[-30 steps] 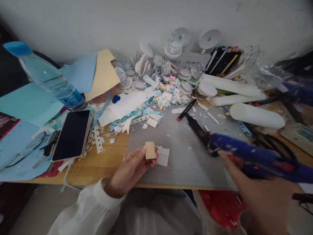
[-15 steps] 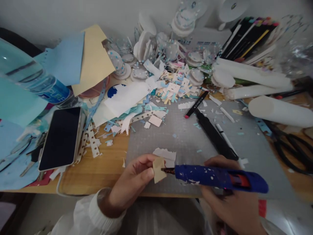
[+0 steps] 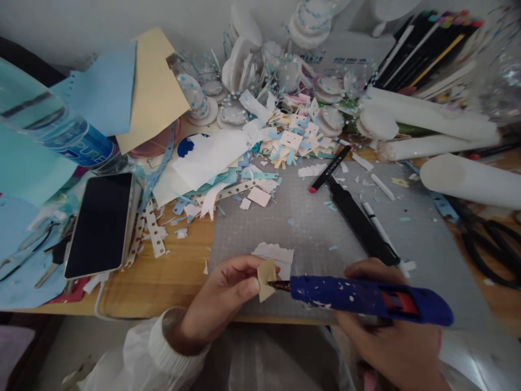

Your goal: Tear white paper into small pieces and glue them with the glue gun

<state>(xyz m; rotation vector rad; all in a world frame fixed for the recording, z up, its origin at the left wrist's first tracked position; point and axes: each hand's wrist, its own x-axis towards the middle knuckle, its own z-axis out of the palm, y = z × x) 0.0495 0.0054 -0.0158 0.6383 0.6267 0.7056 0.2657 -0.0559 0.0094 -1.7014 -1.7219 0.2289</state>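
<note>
My left hand [image 3: 228,290] pinches a small tan paper piece [image 3: 265,278] over the near edge of the grey cutting mat [image 3: 309,228]. My right hand [image 3: 391,336] is wrapped round a blue glue gun [image 3: 366,296], which lies level and points left. Its dark nozzle tip touches the tan piece. A white torn paper scrap [image 3: 274,253] lies on the mat just behind the tan piece.
A black phone [image 3: 100,224] lies at the left by a water bottle [image 3: 61,133]. Blue and tan sheets [image 3: 134,92], a heap of paper scraps [image 3: 285,144], white rolls [image 3: 468,179], markers [image 3: 427,46], a black knife [image 3: 360,222] and scissors [image 3: 492,247] crowd the wooden table.
The glue gun came in from the right, and its nozzle now rests against the tan piece. My left hand drew the piece closer and tilted it. The view dipped nearer to the table.
</note>
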